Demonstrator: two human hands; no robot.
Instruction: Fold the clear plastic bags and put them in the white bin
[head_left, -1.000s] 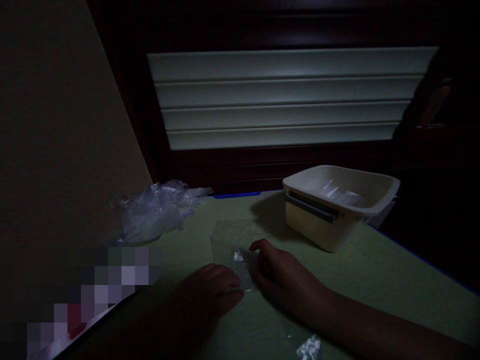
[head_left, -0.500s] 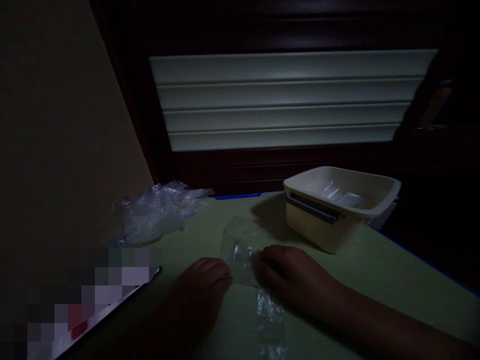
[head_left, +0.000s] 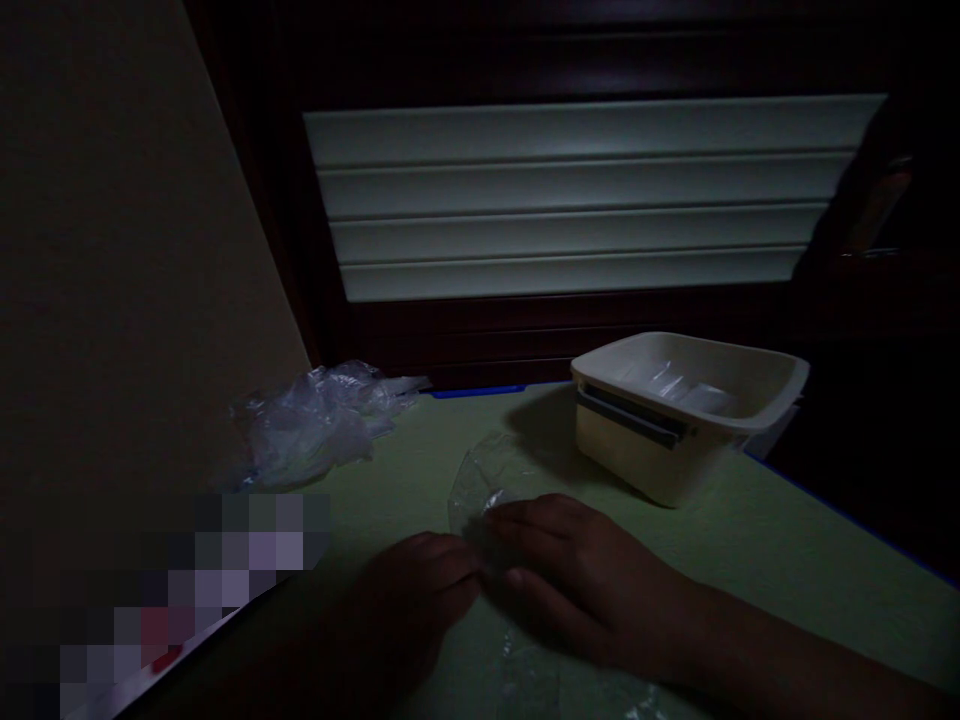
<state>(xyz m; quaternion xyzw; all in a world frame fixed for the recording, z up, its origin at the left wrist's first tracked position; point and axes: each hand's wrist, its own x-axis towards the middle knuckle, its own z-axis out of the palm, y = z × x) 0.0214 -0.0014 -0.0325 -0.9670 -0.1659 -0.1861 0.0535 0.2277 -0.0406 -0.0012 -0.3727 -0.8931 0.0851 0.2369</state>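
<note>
A clear plastic bag (head_left: 480, 480) lies on the light green tabletop between my hands, partly covered by my right hand. My left hand (head_left: 424, 590) is closed, thumb against fingers, at the bag's near left edge. My right hand (head_left: 577, 565) rests over the bag with fingers stretched forward and the thumb apart from them. Another strip of clear plastic (head_left: 529, 675) lies closer to me, below the right hand. Dim light blurs the fingertips of both hands.
A cream plastic bin (head_left: 626, 450) with a grey handle stands at the back right, clear plastic inside. Crumpled clear bags (head_left: 315, 425) are heaped at the back left. A blurred-out flat object (head_left: 217, 590) is at the left. Behind the green table (head_left: 405, 480) is a slatted panel (head_left: 570, 190).
My right hand has moved left and its fingers have stretched out across the bag. My left hand has shifted slightly right. The near plastic strip has changed shape and spread to the right.
</note>
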